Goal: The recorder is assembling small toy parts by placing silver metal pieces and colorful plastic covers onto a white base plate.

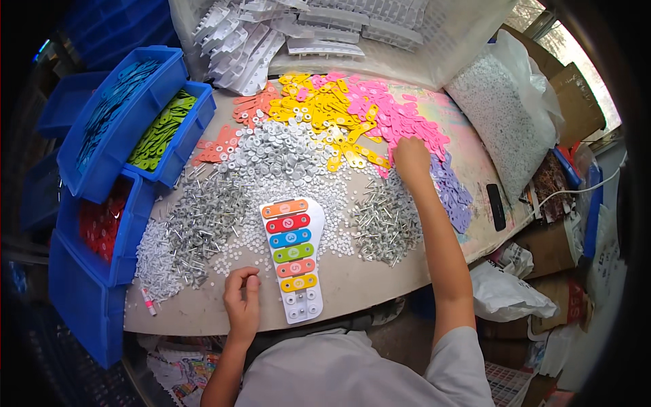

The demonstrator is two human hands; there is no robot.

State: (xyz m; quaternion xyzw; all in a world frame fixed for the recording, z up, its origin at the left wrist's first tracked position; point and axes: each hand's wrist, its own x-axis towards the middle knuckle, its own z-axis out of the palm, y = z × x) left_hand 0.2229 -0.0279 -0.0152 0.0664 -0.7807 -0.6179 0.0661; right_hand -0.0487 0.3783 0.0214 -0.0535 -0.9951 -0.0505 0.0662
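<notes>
A white toy xylophone base (pixel 314 230) lies on the table in front of me. Numbered bars in orange, red, blue, green, salmon and yellow cross it, and its narrow near end shows bare posts with washers. Beside its left edge rests my left hand (pixel 242 298), fingers curled in and closed; whatever they may hold is hidden. My right hand (pixel 412 161) reaches far out to the near edge of the pink bars (pixel 393 119), next to the purple bars (pixel 449 186). Its fingertips are hidden among the pieces.
Yellow bars (pixel 315 108), grey-white washers (pixel 278 146) and metal pins (pixel 386 220) are heaped across the table. Blue bins (pixel 74 169) with blue, green and red bars stand left. White bases (pixel 325 34) are stacked behind. A bag of white beads (pixel 505 102) and a dark phone-like object (pixel 496 207) lie right.
</notes>
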